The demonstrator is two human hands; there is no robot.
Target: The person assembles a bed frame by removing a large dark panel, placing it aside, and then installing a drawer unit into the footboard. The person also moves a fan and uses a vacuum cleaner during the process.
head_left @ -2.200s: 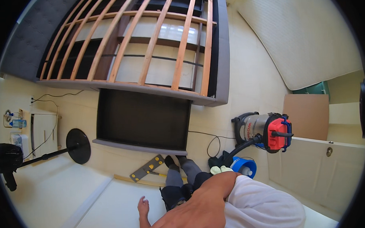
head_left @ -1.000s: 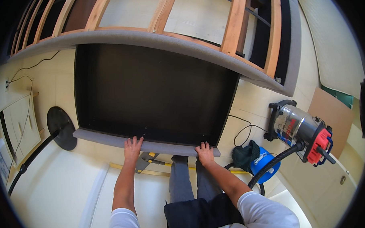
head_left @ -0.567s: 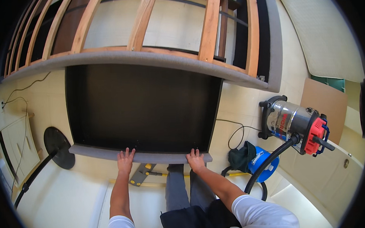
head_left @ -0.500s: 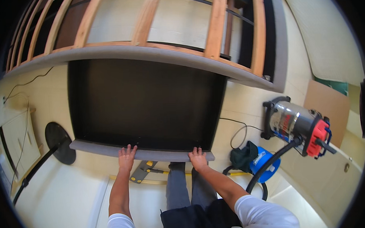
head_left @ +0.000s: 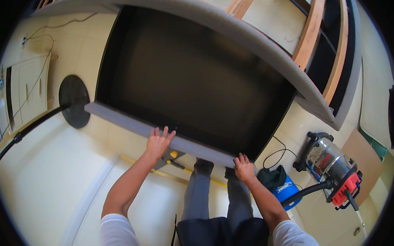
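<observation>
A large black drawer (head_left: pixel 191 75) with a grey padded front panel (head_left: pixel 123 123) sticks out from under a grey upholstered bed frame (head_left: pixel 263 44). On the middle of that panel lies my left hand (head_left: pixel 158 144), its fingers spread over the top edge and holding nothing. My right hand (head_left: pixel 244 168) is near the panel's right end, with its fingers bent over the edge. Nothing shows inside the drawer. Both forearms reach forward from the lower edge of the view, and my legs stand close behind the panel.
Wooden slats (head_left: pixel 308 28) cross the bed frame. To the right are a wet-dry vacuum (head_left: pixel 330 161) with a hose, a blue bucket (head_left: pixel 287 190) and a dark cloth (head_left: pixel 272 177). A round black base (head_left: pixel 74 101) stands left, near a white cabinet (head_left: pixel 29 92). A yellow-and-grey mop (head_left: pixel 172 156) lies by my feet.
My view has turned, so the drawer and bed now slant down to the right. Both hands stay on the panel; the right fingers are more bent over its edge.
</observation>
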